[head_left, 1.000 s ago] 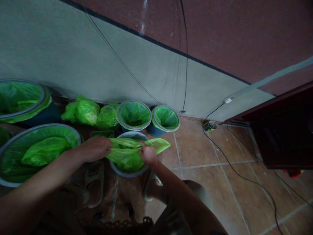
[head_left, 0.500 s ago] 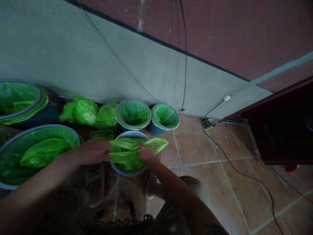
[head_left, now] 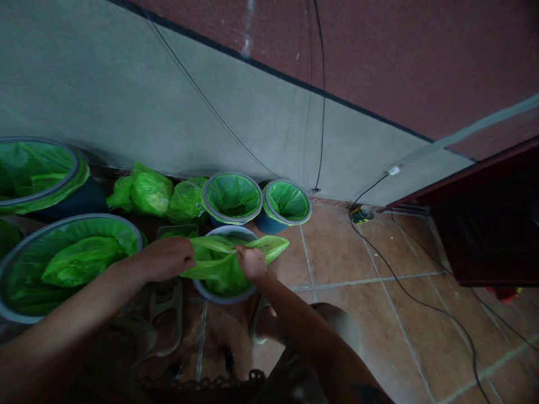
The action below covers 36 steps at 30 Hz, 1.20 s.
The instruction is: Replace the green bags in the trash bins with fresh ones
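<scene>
A thin green plastic bag [head_left: 219, 268] is stretched between my two hands, over a bin with a grey rim [head_left: 225, 298] that stands on the floor between my feet. My left hand [head_left: 174, 259] grips the bag's left side in a closed fist. At its right part my right hand [head_left: 251, 262] pinches the gathered plastic, and a loose pointed end sticks out beyond it to the right. The lower part of the bag hangs into the bin. What lies inside is hard to make out.
Two smaller lined bins [head_left: 232, 197] [head_left: 288, 202] stand against the wall. Tied green bags [head_left: 151, 193] lie left of them. Large lined bins [head_left: 40, 168] [head_left: 71, 221] are at far left. A black cable [head_left: 415, 304] crosses the tiles on the right, near a small can [head_left: 361, 213] and dark furniture [head_left: 484, 235].
The view has shifted slightly, so everything sits a little further right. Both hands keep hold of the bag; my right hand has moved a touch to the left relative to the bin.
</scene>
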{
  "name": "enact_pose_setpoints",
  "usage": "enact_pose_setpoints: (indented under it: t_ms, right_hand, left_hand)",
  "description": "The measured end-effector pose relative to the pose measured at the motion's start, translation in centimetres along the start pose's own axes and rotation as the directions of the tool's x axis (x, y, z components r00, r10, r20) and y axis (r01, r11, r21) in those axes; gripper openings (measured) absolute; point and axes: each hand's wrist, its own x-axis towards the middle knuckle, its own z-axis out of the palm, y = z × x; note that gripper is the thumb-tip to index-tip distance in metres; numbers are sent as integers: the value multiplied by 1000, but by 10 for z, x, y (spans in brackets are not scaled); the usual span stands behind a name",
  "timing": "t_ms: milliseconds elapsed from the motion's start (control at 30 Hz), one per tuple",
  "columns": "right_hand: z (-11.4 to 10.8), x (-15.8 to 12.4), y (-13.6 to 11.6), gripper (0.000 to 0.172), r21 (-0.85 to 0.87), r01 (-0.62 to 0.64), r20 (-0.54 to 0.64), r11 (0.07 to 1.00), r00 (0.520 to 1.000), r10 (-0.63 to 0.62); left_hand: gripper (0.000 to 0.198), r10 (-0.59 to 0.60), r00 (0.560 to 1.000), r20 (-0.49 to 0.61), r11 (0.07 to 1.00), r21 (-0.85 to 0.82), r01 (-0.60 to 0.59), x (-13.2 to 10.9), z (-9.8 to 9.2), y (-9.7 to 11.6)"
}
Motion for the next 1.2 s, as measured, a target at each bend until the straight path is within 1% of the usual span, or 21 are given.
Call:
enact_pose_setpoints:
  t_ms: [100, 200, 300, 367, 467, 567, 600, 667, 733, 767, 800, 867, 900, 933, 967, 1000, 1067, 1133, 1200]
  right_hand:
    - [-7, -3, 1, 32, 99, 58, -36, 993, 998, -55]
    - [-15, -5, 2, 32, 277, 115, -91, 954, 991, -94]
    - [-21, -6, 3, 29, 460, 161, -165, 873, 982, -94]
    - [-24, -7, 4, 27, 547, 186, -214, 816, 974, -79]
    - [-27, -8, 3, 26, 630, 225, -262, 743, 962, -70]
    - [-30, -10, 1, 25, 681, 293, -333, 672, 940, -73]
    - [-32, -10, 0, 23, 678, 326, -372, 659, 925, -76]
    - [-41, -12, -1, 18, 628, 387, -463, 675, 883, -76]
    - [-59, -15, -2, 14, 570, 423, -557, 705, 829, -48]
    - [-72, -17, -4, 12, 565, 441, -600, 697, 800, -19]
    - [-86, -20, -6, 11, 579, 462, -636, 672, 772, 17]
    - [-117, -28, -11, 10, 637, 534, -684, 556, 725, 87]
    - [-131, -32, -14, 11, 658, 556, -687, 508, 720, 101]
    - [-143, -35, -18, 12, 680, 572, -685, 458, 718, 120]
    - [-153, -37, -21, 15, 711, 579, -673, 399, 725, 147]
    - [-160, -38, -25, 17, 743, 575, -651, 342, 740, 169]
    - [-166, -38, -30, 20, 796, 554, -601, 246, 772, 206]
    - [-166, -36, -32, 21, 818, 537, -573, 205, 792, 212]
    - [-164, -34, -33, 19, 816, 541, -576, 204, 789, 214]
  left_hand:
    - [26, 2, 1000, -19, 999, 34, -1, 2, 2, -6]
    - [27, -18, 999, -30, 999, 27, 19, 4, 2, -11]
    - [27, -49, 998, -27, 999, 10, 49, 5, -1, -12]
    - [28, -56, 998, -30, 998, 23, 57, 4, -4, -10]
    - [32, -68, 997, -36, 997, 29, 69, 2, -7, -8]
    - [31, -76, 995, -63, 997, -21, 74, 2, -8, -7]
    - [31, -74, 994, -84, 996, -49, 70, 3, -8, -7]
    - [31, -63, 986, -154, 994, -103, 47, 5, -10, -5]
    - [33, -48, 973, -224, 988, -151, 14, 9, -14, -1]
    - [35, -35, 961, -274, 984, -177, -15, 10, -17, 3]
    - [38, -22, 941, -338, 977, -206, -52, 11, -21, 6]
    - [43, -6, 872, -490, 950, -275, -148, 13, -28, 16]
    - [47, -9, 831, -556, 929, -312, -198, 14, -31, 21]
    - [50, -16, 800, -600, 907, -346, -242, 15, -34, 27]
    - [52, -15, 783, -621, 881, -379, -283, 16, -35, 33]
    - [55, -9, 781, -624, 854, -411, -319, 18, -36, 39]
    - [58, 18, 798, -602, 798, -472, -374, 24, -34, 52]
    - [55, 62, 819, -571, 737, -527, -423, 33, -29, 64]
    - [48, 107, 832, -544, 681, -569, -460, 41, -23, 75]
